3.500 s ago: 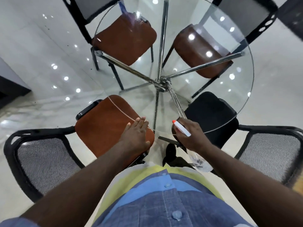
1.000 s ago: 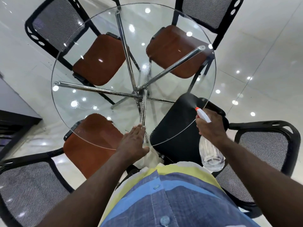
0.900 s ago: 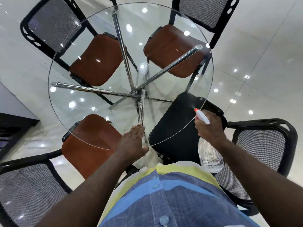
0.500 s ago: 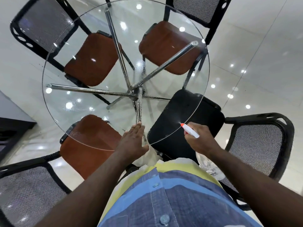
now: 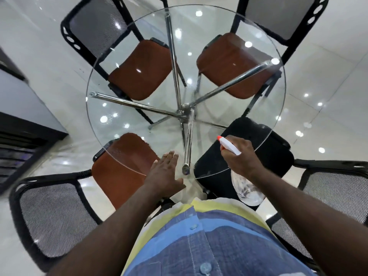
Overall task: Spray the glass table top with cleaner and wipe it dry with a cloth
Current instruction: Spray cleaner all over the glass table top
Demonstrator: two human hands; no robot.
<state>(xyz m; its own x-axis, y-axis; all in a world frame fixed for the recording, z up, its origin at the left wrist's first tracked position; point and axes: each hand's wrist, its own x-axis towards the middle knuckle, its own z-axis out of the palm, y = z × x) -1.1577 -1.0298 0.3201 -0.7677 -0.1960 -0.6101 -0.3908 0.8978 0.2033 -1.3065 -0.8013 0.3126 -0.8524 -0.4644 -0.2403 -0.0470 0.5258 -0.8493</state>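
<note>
Glass (image 5: 139, 120) lies round and clear below me on its chrome legs (image 5: 139, 105), with four chairs tucked around it. My right hand (image 5: 242, 156) is wrapped shut around the sprayer (image 5: 229, 147), its orange nozzle aimed out over the near right part of the top, above the black seat (image 5: 264, 136); the clear bottle hangs below my wrist, off the table's edge. Half a second ago that hand was lower and closer to my body; now it has swung up and out over the glass again, so I judge I am between squirts, working across the near side. My left hand (image 5: 166, 172) is open and flat, fingers together, palm down at the near rim just beside the end of one leg. It has hardly moved over the last few seconds, so it reads as a brace.

Faint mist shows over the brown seat (image 5: 129, 148) near my left hand, which suggests that part is already wetted. The far half looks dry to me, though reflections of ceiling lights make that hard to tell. No cloth is in view, so the wiping step is not yet begun.
</note>
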